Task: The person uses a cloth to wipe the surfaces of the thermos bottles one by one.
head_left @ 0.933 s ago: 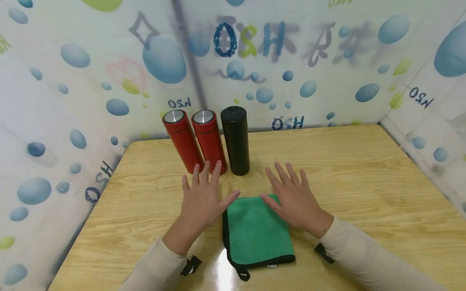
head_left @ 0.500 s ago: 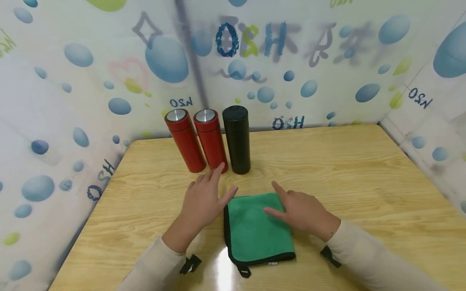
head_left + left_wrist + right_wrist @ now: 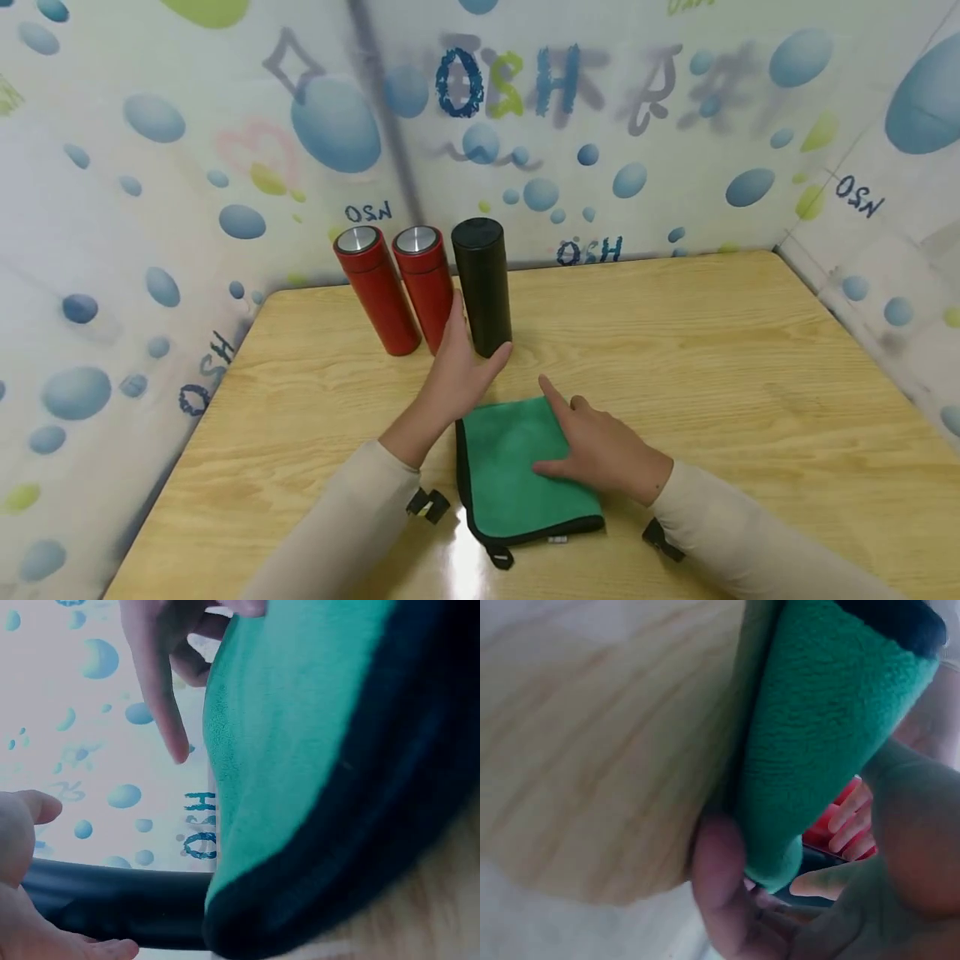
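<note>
The black flask stands upright just beyond the left hand, the nearer one, its thumb and fingers spread, not grasping. In front of that flask lies one green towel, the right hand at its edge (gripping or not, I cannot tell); two red flasks stand left of the single black one.

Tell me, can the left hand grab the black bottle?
Probably yes. The left hand is right beside the black bottle, fingers uncurled, and nothing seems to block the way between them.
</note>
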`<state>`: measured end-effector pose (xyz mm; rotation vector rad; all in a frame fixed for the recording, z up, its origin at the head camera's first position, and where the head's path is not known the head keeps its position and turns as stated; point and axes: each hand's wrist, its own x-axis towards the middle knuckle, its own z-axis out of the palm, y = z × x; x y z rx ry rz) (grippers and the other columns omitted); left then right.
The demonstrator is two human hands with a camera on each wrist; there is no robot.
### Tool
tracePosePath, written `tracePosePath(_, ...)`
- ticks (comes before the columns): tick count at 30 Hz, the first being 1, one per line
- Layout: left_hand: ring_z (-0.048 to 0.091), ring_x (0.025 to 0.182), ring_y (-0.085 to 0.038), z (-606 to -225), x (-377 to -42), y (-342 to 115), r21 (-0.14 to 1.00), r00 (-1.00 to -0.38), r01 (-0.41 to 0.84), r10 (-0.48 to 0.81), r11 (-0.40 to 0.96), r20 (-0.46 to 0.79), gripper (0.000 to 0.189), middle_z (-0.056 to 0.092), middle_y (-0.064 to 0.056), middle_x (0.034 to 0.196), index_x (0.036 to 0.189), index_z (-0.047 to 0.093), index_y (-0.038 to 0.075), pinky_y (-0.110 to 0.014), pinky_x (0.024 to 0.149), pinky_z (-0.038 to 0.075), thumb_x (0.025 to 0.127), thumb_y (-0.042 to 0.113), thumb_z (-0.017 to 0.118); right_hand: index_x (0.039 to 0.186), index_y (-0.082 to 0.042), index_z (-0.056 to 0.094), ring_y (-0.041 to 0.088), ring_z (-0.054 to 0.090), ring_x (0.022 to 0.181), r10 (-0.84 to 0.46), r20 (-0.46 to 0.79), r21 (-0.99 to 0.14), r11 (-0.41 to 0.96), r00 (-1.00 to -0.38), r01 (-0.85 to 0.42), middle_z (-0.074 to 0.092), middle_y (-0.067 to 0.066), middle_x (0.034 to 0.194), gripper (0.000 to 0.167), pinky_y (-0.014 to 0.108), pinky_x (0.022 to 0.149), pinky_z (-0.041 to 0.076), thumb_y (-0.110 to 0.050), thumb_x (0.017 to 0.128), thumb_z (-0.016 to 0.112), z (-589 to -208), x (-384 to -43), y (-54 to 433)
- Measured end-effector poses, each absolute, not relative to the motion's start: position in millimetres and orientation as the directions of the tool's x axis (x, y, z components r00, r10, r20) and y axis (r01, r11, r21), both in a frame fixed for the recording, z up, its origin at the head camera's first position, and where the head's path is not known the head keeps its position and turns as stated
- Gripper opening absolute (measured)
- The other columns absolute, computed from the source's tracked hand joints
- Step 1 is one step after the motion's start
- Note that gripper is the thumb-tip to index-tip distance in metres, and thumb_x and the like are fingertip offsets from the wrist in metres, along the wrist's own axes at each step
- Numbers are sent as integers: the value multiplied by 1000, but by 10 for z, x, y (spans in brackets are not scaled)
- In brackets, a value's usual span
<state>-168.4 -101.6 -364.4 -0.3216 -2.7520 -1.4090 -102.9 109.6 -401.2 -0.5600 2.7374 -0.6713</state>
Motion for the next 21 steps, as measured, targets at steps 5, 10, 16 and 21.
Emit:
tracePosePath(5,22,152,-27,-3622,-1770,-931,839,-985,169,123,518,122,101,13,-4,167,161,-5,21,-59,119,28,93,35,69,160,-14,19,32,64,113,-481,-133,-596,738,-867,-318,57,23,134,103,48,91,56,-28,81,84,-4012,-1067,1137)
tracePosePath(10,20,152,-26,-3650,-1833,-860,856,-987,160,60,492,150,103,9,-3,168,160,-6,21,-56,121,26,92,32,69,160,-12,17,35,53,131,-538,-90,-699,633,-838,-332,50,19,146,99,52,104,48,-10,84,80,-4011,-1070,1177)
tracePosePath(16,27,148,-26,-3694,-1887,-774,873,-988,128,-18,471,155,102,18,-6,164,160,-5,22,-56,118,32,92,29,71,162,-16,-2,26,61,110,-486,-181,-854,509,-855,-109,55,19,132,109,39,87,56,-11,86,77,-3994,-1094,1288)
tracePosePath(21,33,143,-28,-3704,-1923,-720,865,-987,88,-72,494,142,100,27,-10,156,160,1,20,-56,114,39,91,29,72,159,-10,-13,29,65,115,-465,-317,-933,309,-827,183,50,27,143,116,38,89,57,-15,87,77,-4023,-1151,1410)
